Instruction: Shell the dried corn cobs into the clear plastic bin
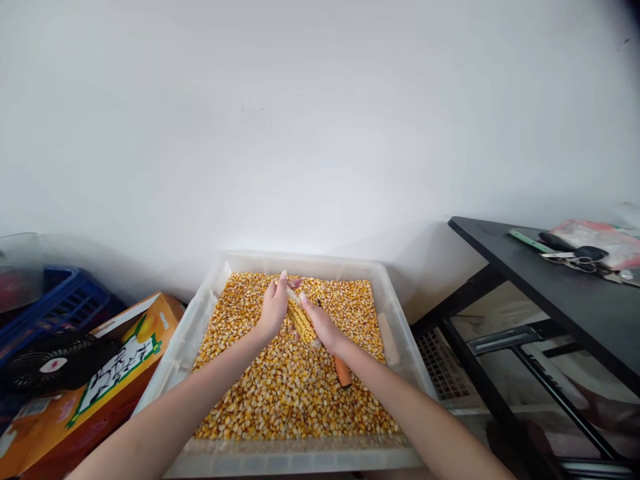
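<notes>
Between my two hands is a corn cob [301, 323], yellow kernels on its lower part and a pale, bare stretch near the top. My left hand [275, 305] grips the upper left side of the cob, thumb pointing up. Against its right side, my right hand [321, 323] is closed round it. Both hands are above a translucent plastic bin [305, 460] holding a thick layer of loose corn kernels [290, 400]. An orange handle [343, 371] sticks out from under my right wrist, lying on the kernels; its other end is hidden.
A black table [560, 293] stands at the right with scissors [575, 255] and a green-handled tool [530, 241] on it. To the left are an orange carton [125, 373], a black fan [50, 363] and a blue crate [75, 293]. A white wall [320, 133] rises behind the bin.
</notes>
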`<action>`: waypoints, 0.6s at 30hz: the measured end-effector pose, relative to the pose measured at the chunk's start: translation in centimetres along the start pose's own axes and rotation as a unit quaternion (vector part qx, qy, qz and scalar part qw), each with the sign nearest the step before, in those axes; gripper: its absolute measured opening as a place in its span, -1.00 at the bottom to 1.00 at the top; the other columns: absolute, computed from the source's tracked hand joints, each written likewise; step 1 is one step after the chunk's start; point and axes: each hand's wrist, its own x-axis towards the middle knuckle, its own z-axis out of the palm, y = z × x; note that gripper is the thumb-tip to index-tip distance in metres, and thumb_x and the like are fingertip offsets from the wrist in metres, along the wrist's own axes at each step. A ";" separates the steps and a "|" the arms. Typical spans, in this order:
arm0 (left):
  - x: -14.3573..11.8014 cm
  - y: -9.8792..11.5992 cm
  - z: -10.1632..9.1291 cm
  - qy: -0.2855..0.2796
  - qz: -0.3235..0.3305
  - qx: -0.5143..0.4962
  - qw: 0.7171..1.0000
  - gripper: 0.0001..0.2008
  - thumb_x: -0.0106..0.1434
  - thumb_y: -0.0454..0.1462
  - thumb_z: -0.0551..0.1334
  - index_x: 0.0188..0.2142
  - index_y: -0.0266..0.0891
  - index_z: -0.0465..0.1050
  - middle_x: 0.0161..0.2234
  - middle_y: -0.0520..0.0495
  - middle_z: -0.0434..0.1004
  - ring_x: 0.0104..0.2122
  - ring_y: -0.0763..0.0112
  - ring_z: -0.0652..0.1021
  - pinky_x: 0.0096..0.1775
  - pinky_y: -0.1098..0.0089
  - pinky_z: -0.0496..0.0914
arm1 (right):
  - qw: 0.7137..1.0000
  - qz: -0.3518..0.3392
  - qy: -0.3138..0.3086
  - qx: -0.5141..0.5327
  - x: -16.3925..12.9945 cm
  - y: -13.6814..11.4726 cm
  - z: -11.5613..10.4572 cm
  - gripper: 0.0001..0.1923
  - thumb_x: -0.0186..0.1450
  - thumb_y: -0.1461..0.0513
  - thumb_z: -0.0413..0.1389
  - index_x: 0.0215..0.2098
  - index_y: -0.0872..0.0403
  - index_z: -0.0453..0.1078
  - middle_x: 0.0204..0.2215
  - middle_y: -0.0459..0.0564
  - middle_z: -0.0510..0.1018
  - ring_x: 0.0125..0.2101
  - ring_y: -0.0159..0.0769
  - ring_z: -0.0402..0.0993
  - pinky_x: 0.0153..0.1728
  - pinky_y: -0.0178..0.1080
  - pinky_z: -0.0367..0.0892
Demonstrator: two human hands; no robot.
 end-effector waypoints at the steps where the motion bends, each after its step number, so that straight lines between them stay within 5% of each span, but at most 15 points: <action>1: 0.1 0.0 0.0 0.005 0.003 0.000 1.000 -0.59 0.12 0.11 0.13 -0.47 -0.21 0.29 -0.34 -0.17 0.59 -0.20 0.17 0.54 -0.04 0.21 0.30 | 1.000 -0.002 0.000 -0.016 0.0 0.0 0.0 -0.57 0.14 -0.11 0.09 -0.30 0.05 0.48 -0.46 -0.05 0.55 -0.34 -0.20 0.45 -0.29 -0.17 0.34; 10: -0.2 0.4 0.0 -0.012 -0.002 0.015 1.000 -0.57 0.12 0.12 0.13 -0.47 -0.22 0.30 -0.30 -0.20 0.59 -0.25 0.17 0.56 -0.14 0.24 0.36 | 0.995 0.077 0.020 0.056 0.0 0.0 0.4 -0.49 0.19 -0.16 -0.04 -0.32 0.06 0.47 -0.53 -0.04 0.53 -0.54 -0.26 0.43 -0.51 -0.22 0.32; 18: 0.4 0.6 -0.6 0.021 -0.030 0.007 0.999 -0.56 0.10 0.09 0.14 -0.45 -0.27 0.34 -0.33 -0.23 0.59 -0.26 0.14 0.57 -0.17 0.23 0.38 | 1.000 0.020 -0.019 0.005 -0.6 -0.5 0.5 -0.58 0.14 -0.09 0.10 -0.30 0.06 0.45 -0.60 -0.10 0.49 -0.67 -0.38 0.30 -0.63 -0.31 0.20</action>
